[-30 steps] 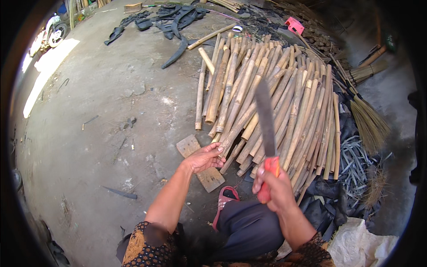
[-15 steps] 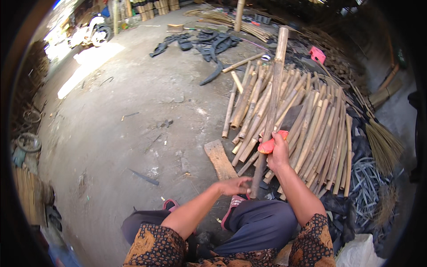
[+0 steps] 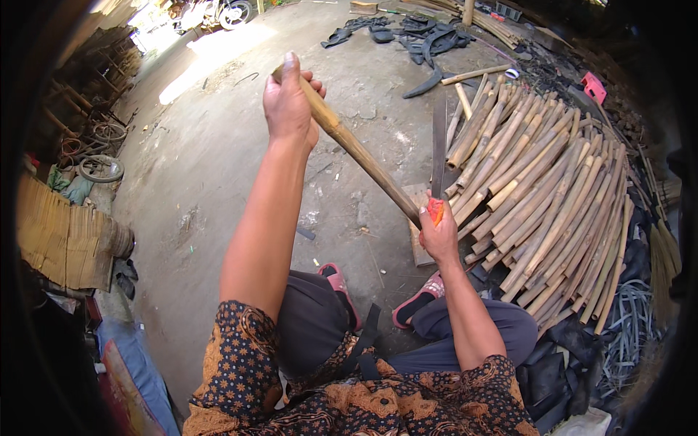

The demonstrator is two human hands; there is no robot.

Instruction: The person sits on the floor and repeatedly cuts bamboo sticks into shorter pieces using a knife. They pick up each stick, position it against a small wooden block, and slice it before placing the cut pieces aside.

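Observation:
My left hand [image 3: 289, 105] is raised ahead on the left, its fingers wrapped round the upper end of a bamboo pole [image 3: 363, 160]. The pole slants down to the right, and its lower end meets my right hand [image 3: 440, 238]. That hand is closed on the red-orange handle of a machete [image 3: 439, 149], whose dark blade points away from me. Whether the right fingers also grip the pole's end, I cannot tell. Beneath the right hand a wooden board [image 3: 422, 254] lies on the ground, partly hidden.
A large pile of cut bamboo poles [image 3: 552, 196] spreads to the right. Black rubber scraps [image 3: 429, 40] lie farther off. Grey strips [image 3: 627, 327] are heaped at the lower right. Wheels [image 3: 102, 168] and stacked split bamboo [image 3: 69, 240] stand at the left.
My left hand has risen from near my knees and now grips the pole's far end. The pole has swung from upright to a leftward slant. The view has turned left.

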